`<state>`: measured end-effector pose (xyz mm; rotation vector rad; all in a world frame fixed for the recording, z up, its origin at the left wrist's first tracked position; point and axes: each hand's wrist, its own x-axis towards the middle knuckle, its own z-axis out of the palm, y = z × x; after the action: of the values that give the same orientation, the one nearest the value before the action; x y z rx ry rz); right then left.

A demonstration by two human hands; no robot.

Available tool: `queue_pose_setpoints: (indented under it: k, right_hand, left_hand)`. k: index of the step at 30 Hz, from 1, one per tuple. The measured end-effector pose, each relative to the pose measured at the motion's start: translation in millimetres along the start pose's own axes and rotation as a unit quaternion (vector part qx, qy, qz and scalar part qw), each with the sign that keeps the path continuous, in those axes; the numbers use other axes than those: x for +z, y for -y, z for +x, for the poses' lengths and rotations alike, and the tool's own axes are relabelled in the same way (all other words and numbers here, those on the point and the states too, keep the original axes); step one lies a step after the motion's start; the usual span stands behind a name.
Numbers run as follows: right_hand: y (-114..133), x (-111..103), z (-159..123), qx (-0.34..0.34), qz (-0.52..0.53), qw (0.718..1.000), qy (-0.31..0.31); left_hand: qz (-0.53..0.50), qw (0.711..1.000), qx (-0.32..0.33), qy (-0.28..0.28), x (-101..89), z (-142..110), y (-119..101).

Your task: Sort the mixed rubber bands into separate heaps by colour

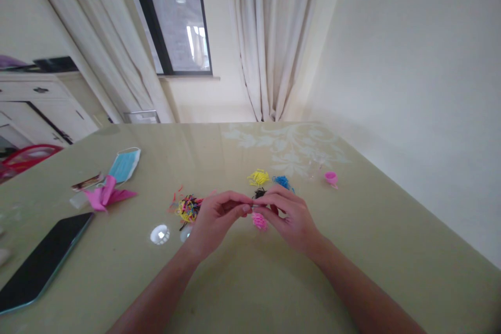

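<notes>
My left hand (215,216) and my right hand (291,216) meet fingertip to fingertip just above the table (250,282), both pinched on something tiny that I cannot make out. Under the right fingers lies a small pink pile of rubber bands (259,221). Behind my hands lie a black pile (259,193), a yellow pile (258,177) and a blue pile (282,182). A mixed, multicoloured heap of bands (188,207) sits just left of my left hand.
A dark tablet (41,261) lies at the left edge. A pink ribbon (105,195), a blue face mask (124,164) and a small wrapper (86,182) lie further back left. A pink cap (331,177) is at the back right. The wall runs close on the right.
</notes>
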<state>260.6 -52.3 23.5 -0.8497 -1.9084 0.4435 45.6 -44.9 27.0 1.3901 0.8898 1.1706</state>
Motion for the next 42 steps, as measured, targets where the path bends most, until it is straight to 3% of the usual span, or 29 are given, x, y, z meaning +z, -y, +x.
queue_pose_setpoints:
  k: [14, 30, 35, 37, 38, 40, 42]
  right_hand:
    - [4, 0, 1, 0.024, 0.011, 1.0, -0.006]
    - [9, -2, 0, 0.039, 0.02, 0.999, 0.014]
    - [11, -5, 2, 0.071, 0.061, 0.996, 0.007]
    - [10, -8, 4, 0.104, 0.101, 0.989, 0.008]
    - [10, -11, 5, 0.122, 0.124, 0.985, 0.013]
    - [9, -16, 7, 0.153, 0.169, 0.973, 0.029]
    - [8, -20, 9, 0.173, 0.203, 0.963, 0.044]
  left_hand:
    - [-0.036, 0.999, -0.023, -0.009, 3.6, -2, 2]
    - [0.001, 1.0, -0.026, -0.002, 6.0, -3, 1]
    - [0.09, 0.996, -0.001, -0.002, -1.2, -1, 4]
    - [0.227, 0.973, 0.029, -0.033, -8.0, 0, 4]
    - [0.319, 0.945, 0.04, -0.055, -12.0, 1, 4]
    - [0.502, 0.86, 0.039, -0.083, -20.3, 3, 4]
    - [0.627, 0.775, 0.005, -0.074, -27.7, 3, 6]
